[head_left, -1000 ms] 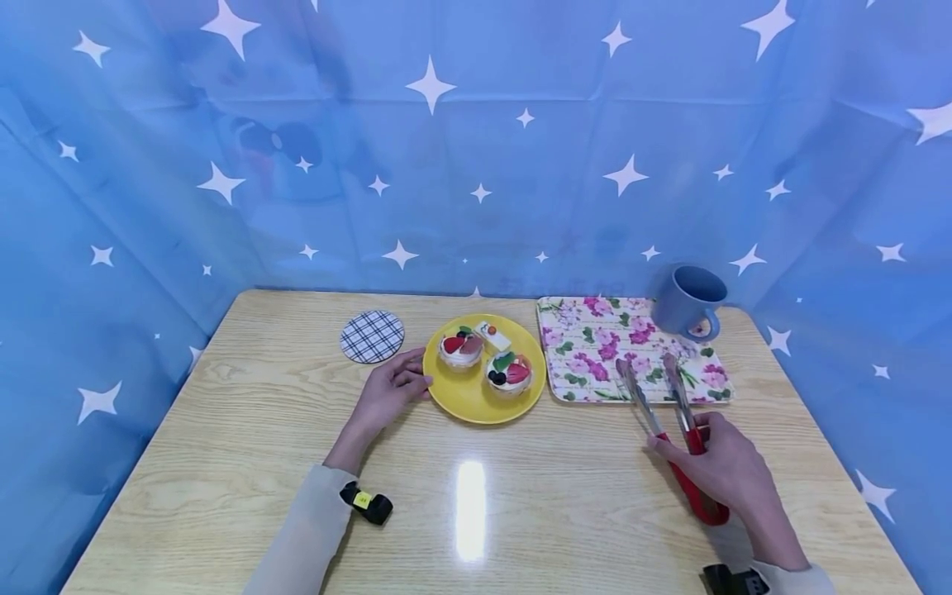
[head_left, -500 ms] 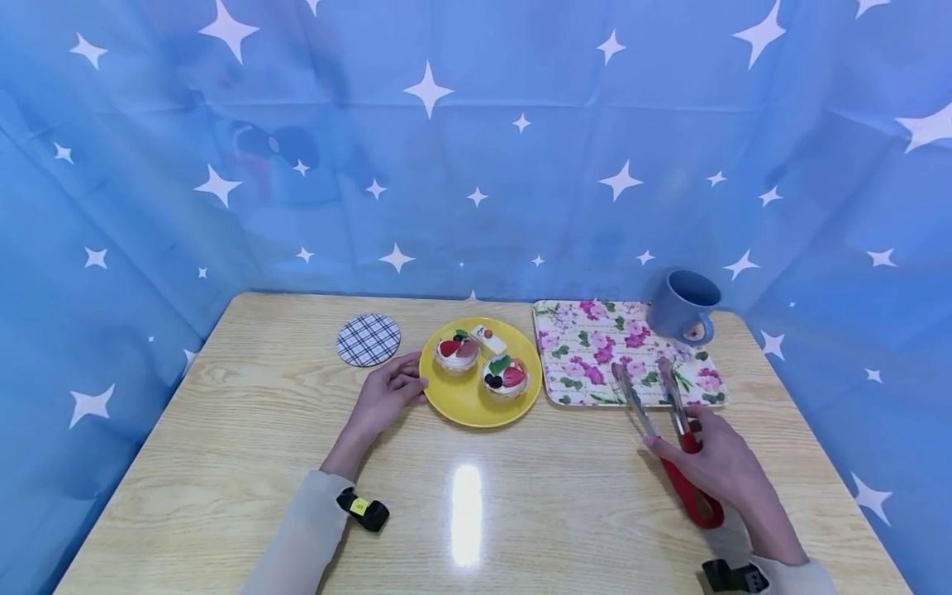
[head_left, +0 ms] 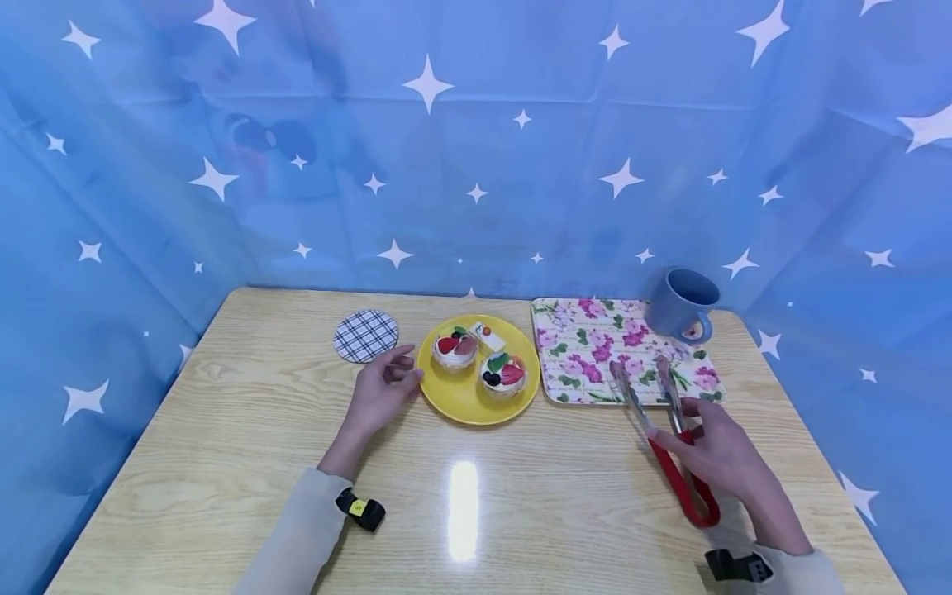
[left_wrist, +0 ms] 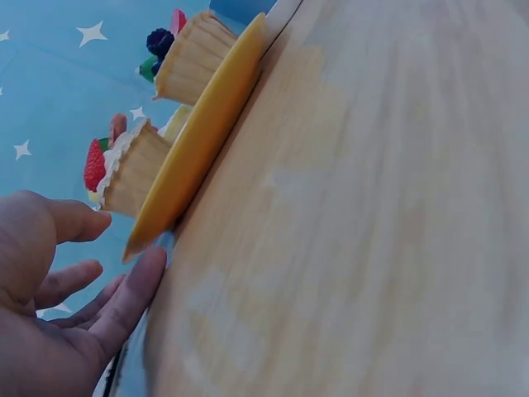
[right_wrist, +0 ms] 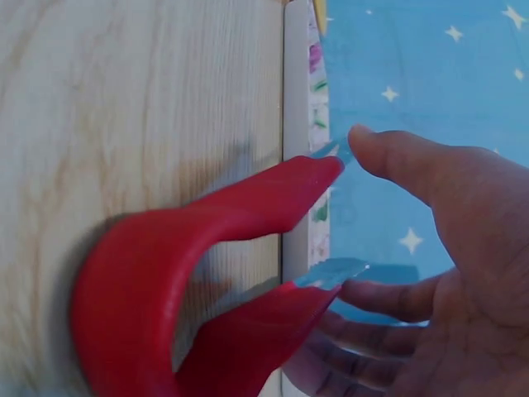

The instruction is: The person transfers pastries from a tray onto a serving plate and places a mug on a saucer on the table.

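On the yellow plate [head_left: 464, 409] stand two fruit-topped cupcakes, one [head_left: 454, 348] at the left and one [head_left: 503, 373] at the right, with a small cake slice [head_left: 487, 336] behind them. My left hand [head_left: 381, 388] is beside the plate's left rim; in the left wrist view its thumb and fingers are spread around the rim without gripping it. Red-handled tongs [head_left: 684, 487] lie with their spread metal tips over the floral tray [head_left: 587, 351]. My right hand [head_left: 717, 450] has thumb and fingers apart on either side of the handles, close to them; its fingers look relaxed.
A blue mug [head_left: 680, 306] stands at the tray's back right corner. To the left of the plate lies a round checked coaster [head_left: 366, 336]. Behind the wooden table [head_left: 297, 413] hangs a blue star-patterned curtain [head_left: 476, 149].
The left hand's fingers have come off the plate's rim and drawn slightly left. The right hand has shifted a little forward along the tongs. The whole view has drifted slightly.
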Tool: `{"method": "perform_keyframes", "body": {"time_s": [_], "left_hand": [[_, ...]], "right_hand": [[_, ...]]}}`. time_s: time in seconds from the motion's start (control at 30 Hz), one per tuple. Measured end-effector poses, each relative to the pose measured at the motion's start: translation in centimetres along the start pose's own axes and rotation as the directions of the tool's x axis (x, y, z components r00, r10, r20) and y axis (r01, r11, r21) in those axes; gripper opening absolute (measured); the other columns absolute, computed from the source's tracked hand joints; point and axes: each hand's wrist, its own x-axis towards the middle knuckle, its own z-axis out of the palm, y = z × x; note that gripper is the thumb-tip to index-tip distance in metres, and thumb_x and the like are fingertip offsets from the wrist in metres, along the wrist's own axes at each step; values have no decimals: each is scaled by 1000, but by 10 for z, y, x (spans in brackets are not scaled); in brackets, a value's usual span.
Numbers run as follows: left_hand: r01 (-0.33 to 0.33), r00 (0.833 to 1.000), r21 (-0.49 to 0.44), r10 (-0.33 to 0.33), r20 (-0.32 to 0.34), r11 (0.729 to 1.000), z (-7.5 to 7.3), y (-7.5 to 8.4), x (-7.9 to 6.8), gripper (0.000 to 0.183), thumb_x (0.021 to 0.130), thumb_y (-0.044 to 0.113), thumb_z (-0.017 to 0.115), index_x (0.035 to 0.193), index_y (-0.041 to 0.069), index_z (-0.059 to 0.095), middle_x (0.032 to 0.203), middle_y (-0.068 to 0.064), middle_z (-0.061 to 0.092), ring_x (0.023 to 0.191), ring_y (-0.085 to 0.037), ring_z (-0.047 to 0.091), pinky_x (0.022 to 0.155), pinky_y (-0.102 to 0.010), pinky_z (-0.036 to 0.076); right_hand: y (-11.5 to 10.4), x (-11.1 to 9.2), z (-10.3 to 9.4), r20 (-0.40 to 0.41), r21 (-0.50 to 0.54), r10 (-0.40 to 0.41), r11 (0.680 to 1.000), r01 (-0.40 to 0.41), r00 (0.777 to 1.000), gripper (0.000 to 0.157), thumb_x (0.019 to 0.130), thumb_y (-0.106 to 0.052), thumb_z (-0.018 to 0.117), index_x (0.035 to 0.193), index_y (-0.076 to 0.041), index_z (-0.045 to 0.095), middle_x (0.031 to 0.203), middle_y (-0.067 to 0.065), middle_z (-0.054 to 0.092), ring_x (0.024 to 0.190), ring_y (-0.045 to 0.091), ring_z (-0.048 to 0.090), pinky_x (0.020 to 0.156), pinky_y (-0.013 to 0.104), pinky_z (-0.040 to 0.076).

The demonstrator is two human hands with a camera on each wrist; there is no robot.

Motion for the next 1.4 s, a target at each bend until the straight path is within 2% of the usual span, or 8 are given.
{"method": "perform_keyframes", "body": {"time_s": [0.13,0.23,0.57,0.7,0.87,1.17,1.3,1.4], "left_hand": [[-41,998,119,47,-49,992,-7,3,-1,52,96,19,72,145,10,57,125,-14,65,111,-28,68,94,-40,62],[-63,996,160,74,-58,985,-13,3,-2,54,96,19,73,146,8,56,124,-16,65,109,-29,69,95,-43,62],[-83,988,209,107,-110,974,-37,5,-4,61,95,22,75,149,5,52,126,-18,62,113,-30,65,95,-44,62],[-97,982,245,133,-136,965,-46,4,-5,63,94,23,76,148,3,51,127,-19,61,115,-33,64,95,-45,62],[-119,973,270,167,-159,955,-55,1,-4,65,93,20,77,148,0,50,126,-22,57,115,-35,61,94,-47,62],[-100,973,308,158,-170,946,-69,-7,-2,76,93,23,77,154,-1,40,137,-25,48,115,-40,59,96,-51,60],[-100,976,309,154,-154,946,-78,-9,1,78,93,21,77,155,-2,37,144,-28,42,123,-43,54,100,-56,58],[-92,982,352,144,-125,931,-84,-9,3,84,93,24,78,157,-4,32,149,-30,37,130,-46,48,103,-58,56]], "right_hand": [[0,0,-2,-12,-7,-24,1000,23,1000,101,87,-64,72,146,11,37,131,36,51,100,39,62,65,37,63],[-1,0,-2,-31,-13,-51,999,51,998,99,89,-62,71,147,11,38,134,36,51,104,42,62,69,40,64],[-1,0,-9,-83,18,-152,988,154,985,83,97,-51,67,147,9,39,136,36,53,114,50,60,80,56,64],[0,3,-11,-114,38,-172,983,177,979,82,97,-50,67,149,7,38,140,37,50,117,53,59,79,56,65],[4,7,-16,-142,71,-187,977,199,972,82,99,-48,65,153,6,34,140,36,49,112,51,62,78,53,65],[9,19,-22,-219,78,-177,977,198,960,85,101,-49,61,158,4,28,143,37,46,113,55,59,82,62,62],[11,23,-23,-228,91,-173,976,198,958,84,101,-50,61,158,3,28,147,36,43,117,57,56,84,65,60],[11,25,-24,-225,101,-164,977,190,961,85,101,-52,60,158,2,28,149,36,41,122,58,52,86,67,59]]}}
